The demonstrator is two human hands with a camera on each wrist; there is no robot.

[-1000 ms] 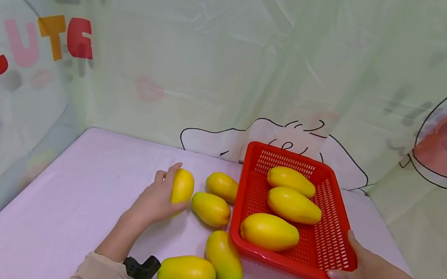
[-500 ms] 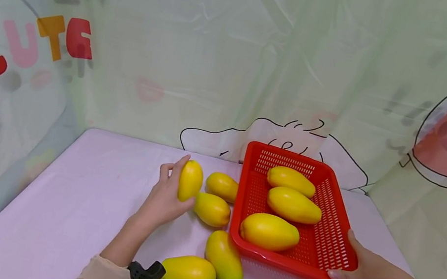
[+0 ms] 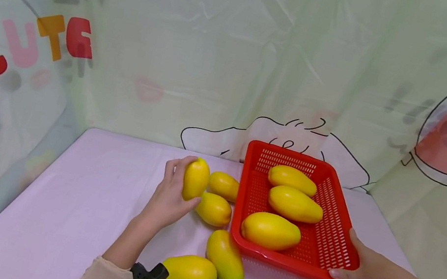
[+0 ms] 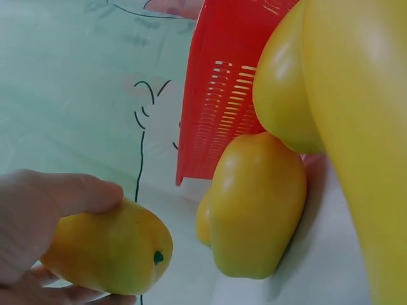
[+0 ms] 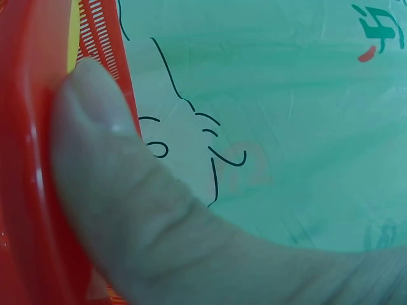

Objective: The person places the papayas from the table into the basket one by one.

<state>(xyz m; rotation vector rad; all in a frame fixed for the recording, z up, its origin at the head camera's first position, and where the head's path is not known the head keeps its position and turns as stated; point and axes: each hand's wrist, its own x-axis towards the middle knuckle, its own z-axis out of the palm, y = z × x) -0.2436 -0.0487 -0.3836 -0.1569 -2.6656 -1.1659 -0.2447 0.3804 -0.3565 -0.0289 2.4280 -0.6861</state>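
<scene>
My left hand grips a yellow mango between thumb and fingers, held upright left of the basket. In the left wrist view the same mango shows its dark stem end. My right hand holds the near right corner of a red plastic basket, thumb over the rim. Its thumb lies along the red rim in the right wrist view. Inside the basket lie three mangoes, the nearest close to the front wall.
Beside the basket's left wall lie two mangoes, one farther and one nearer. Two more, a slanted one and a large one, lie near the front on the pale tablecloth. A printed curtain stands behind.
My left hand has lifted the mango and carried it right, toward the basket, tipping it more upright. The right hand and basket have stayed nearly still.
</scene>
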